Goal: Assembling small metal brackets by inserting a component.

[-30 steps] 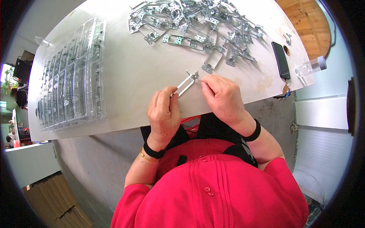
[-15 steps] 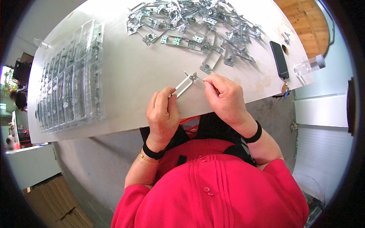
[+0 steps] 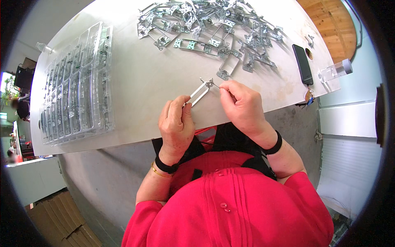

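While my left hand (image 3: 177, 125) pinches the bracket (image 3: 200, 96) over the counter (image 3: 135, 90), my right hand (image 3: 242, 108) grips a pin (image 3: 217, 86) at its far end; a loose pinch could let the bracket twist; a slanted push could bend the pin.

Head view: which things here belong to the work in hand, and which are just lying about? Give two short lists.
Likely part of the work:
metal frame, held by the left hand
thin piece, pinched by the right hand
pile of metal frames
clear plastic trays

Apparently just lying about:
dark phone
clear bottle
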A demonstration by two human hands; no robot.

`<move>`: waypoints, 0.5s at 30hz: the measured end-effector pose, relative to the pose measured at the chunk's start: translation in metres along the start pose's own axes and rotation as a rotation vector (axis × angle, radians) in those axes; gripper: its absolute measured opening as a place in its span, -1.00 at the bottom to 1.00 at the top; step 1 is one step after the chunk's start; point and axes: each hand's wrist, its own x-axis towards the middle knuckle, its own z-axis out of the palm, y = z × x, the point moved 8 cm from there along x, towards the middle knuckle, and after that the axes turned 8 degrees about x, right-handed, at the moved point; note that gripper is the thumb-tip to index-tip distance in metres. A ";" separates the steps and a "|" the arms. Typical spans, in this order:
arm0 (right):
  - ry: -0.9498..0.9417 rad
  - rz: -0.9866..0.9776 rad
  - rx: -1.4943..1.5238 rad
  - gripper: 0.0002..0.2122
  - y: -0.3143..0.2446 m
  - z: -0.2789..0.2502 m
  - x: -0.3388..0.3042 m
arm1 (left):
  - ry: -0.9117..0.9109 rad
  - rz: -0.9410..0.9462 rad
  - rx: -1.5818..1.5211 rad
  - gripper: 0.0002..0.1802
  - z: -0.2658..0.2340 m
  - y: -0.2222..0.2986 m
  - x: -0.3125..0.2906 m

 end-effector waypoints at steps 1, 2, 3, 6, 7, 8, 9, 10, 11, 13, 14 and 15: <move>0.000 0.000 0.000 -0.98 -0.001 -0.001 -0.001 | -0.006 -0.004 0.004 -0.80 0.000 0.000 0.000; -0.019 0.026 -0.007 -0.99 0.000 -0.001 -0.002 | -0.007 -0.004 0.003 -0.80 0.000 0.000 0.000; -0.036 0.051 -0.016 -0.98 0.003 -0.002 -0.002 | 0.000 -0.004 -0.005 -0.80 -0.001 0.000 -0.001; -0.046 0.065 -0.008 -0.99 0.008 0.000 -0.004 | -0.002 -0.016 -0.010 -0.80 -0.001 -0.001 -0.002; -0.044 0.065 -0.008 -0.99 0.009 0.000 -0.003 | -0.010 -0.029 -0.005 -0.80 0.000 -0.002 -0.002; -0.038 0.051 -0.021 -0.99 0.009 0.000 -0.003 | -0.010 -0.027 -0.006 -0.80 0.000 -0.002 -0.001; -0.032 0.036 -0.033 -0.98 0.008 0.000 -0.002 | -0.009 -0.023 -0.002 -0.80 0.000 -0.001 -0.001; -0.031 0.036 -0.032 -0.98 0.010 0.001 -0.002 | -0.007 -0.018 0.002 -0.80 0.000 0.000 -0.001; -0.038 0.040 -0.029 -0.98 0.012 0.003 -0.002 | -0.007 -0.017 0.002 -0.80 0.001 -0.001 -0.001; -0.047 0.043 -0.025 -0.98 0.013 0.004 -0.002 | -0.002 -0.011 0.010 -0.80 0.001 -0.002 -0.002; -0.042 0.055 -0.020 -0.98 0.014 0.004 -0.002 | -0.002 -0.011 0.010 -0.80 0.000 -0.001 -0.001; -0.038 0.067 -0.015 -0.97 0.015 0.004 -0.002 | 0.003 -0.006 0.007 -0.80 0.000 0.000 -0.001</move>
